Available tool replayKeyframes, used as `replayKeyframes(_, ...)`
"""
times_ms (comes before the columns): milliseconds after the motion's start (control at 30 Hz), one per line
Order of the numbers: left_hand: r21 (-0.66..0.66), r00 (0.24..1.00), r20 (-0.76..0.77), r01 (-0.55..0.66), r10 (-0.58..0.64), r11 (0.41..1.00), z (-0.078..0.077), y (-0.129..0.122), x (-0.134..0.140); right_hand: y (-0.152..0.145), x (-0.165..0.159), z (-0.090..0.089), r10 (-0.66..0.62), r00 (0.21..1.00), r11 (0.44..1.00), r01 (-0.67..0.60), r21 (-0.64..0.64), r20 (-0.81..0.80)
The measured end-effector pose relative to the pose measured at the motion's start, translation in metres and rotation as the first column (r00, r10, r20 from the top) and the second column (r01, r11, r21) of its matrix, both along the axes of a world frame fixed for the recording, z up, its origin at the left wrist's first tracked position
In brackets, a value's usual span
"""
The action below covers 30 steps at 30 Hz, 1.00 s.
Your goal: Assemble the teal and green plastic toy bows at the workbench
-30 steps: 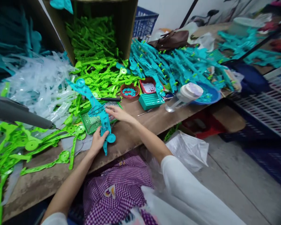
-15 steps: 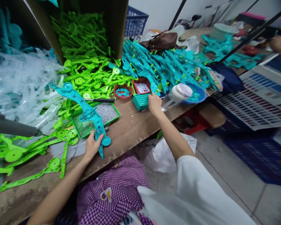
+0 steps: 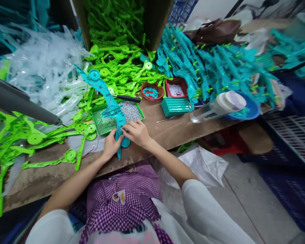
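Note:
A long teal plastic part (image 3: 109, 98) with round discs and thin wires leans over the edge of a green mesh tray (image 3: 101, 122). My left hand (image 3: 112, 146) grips its lower end, thumb on the face. My right hand (image 3: 137, 133) has its fingertips pinched together against the same lower section, above the small disc. Whatever those fingertips hold is too small to make out. Small silvery pieces (image 3: 131, 111) fill the tray's right side. Across the tray's back corner lies a black-handled tool (image 3: 127, 98).
A teal ribbed box (image 3: 176, 107), a red tray (image 3: 177, 88) with white bits and a red bowl (image 3: 150, 96) of teal pieces stand behind. Green parts (image 3: 117, 67) and teal parts (image 3: 183, 57) are heaped at the back. A grey power tool (image 3: 22, 98) hangs left; a clear bottle (image 3: 213, 108) lies right.
My right hand has come left from the teal ribbed box to the teal part. My left hand still holds the part's lower end. The camera view has shifted.

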<state>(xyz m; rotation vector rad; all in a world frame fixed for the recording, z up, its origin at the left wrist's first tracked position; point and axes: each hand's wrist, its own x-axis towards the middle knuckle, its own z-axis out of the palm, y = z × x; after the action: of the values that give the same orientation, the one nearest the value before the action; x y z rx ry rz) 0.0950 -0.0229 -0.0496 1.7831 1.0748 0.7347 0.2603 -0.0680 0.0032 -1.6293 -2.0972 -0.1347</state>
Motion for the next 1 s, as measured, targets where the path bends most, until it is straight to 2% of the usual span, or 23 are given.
replayKeyframes(67, 0.012, 1.000, 0.004, 0.002, -0.002, 1.000, -0.002, 0.001, 0.000, 0.008, -0.017, -0.012, -0.005, 0.999, 1.000, 0.004, 0.030, 0.040)
replayKeyframes(167, 0.024, 1.000, -0.006, 0.005, -0.005, 1.000, -0.003, 0.001, 0.000, 0.013, -0.015, -0.019, -0.029, 0.995, 0.999, 0.026, 0.037, 0.097)
replayKeyframes(467, 0.016, 0.999, -0.048, 0.022, -0.021, 1.000, -0.001, 0.001, -0.001, 0.008, -0.013, -0.012, 0.003, 0.979, 0.999, 0.005, -0.040, 0.206)
replayKeyframes(567, 0.007, 0.998, -0.063, 0.028, -0.028, 1.000, -0.002, 0.001, -0.001, 0.003, -0.011, -0.009, 0.050, 0.984, 0.995, -0.034, -0.093, 0.173)
replayKeyframes(633, -0.005, 0.999, -0.042, 0.017, -0.017, 1.000, -0.002, 0.001, -0.001, -0.004, -0.001, -0.004, 0.058, 0.992, 0.996, -0.049, -0.079, 0.111)
replayKeyframes(700, -0.018, 1.000, -0.020, -0.001, 0.001, 1.000, -0.002, 0.001, -0.001, -0.013, 0.021, 0.001, -0.060, 0.998, 0.998, 0.060, -0.014, 0.037)
replayKeyframes(733, -0.022, 1.000, -0.016, -0.006, 0.006, 1.000, -0.001, 0.001, -0.001, -0.017, 0.037, 0.004, -0.180, 0.984, 0.983, 0.180, 0.022, -0.004)
replayKeyframes(767, -0.026, 1.000, -0.017, -0.009, 0.008, 1.000, -0.001, 0.001, -0.001, -0.021, 0.055, 0.005, -0.334, 0.941, 0.941, 0.336, 0.047, -0.045)
replayKeyframes(833, -0.032, 1.000, -0.029, -0.007, 0.006, 0.999, 0.000, 0.002, -0.001, -0.025, 0.094, 0.004, -0.611, 0.788, 0.787, 0.615, 0.046, -0.080)
replayKeyframes(867, -0.035, 0.999, -0.035, -0.005, 0.004, 0.999, 0.001, 0.002, -0.001, -0.026, 0.113, 0.000, -0.699, 0.713, 0.712, 0.701, 0.032, -0.059)
replayKeyframes(900, -0.037, 0.999, -0.041, -0.006, 0.004, 0.999, 0.002, 0.002, -0.001, -0.027, 0.129, -0.004, -0.745, 0.666, 0.666, 0.746, 0.006, -0.030)
replayKeyframes(933, -0.039, 0.999, -0.046, -0.008, 0.006, 0.999, 0.002, 0.002, -0.002, -0.027, 0.142, -0.009, -0.762, 0.647, 0.647, 0.762, -0.022, -0.007)
replayKeyframes(1000, -0.039, 0.999, -0.053, -0.010, 0.008, 0.999, 0.004, 0.002, -0.002, -0.027, 0.158, -0.018, -0.764, 0.645, 0.643, 0.762, -0.072, -0.002)
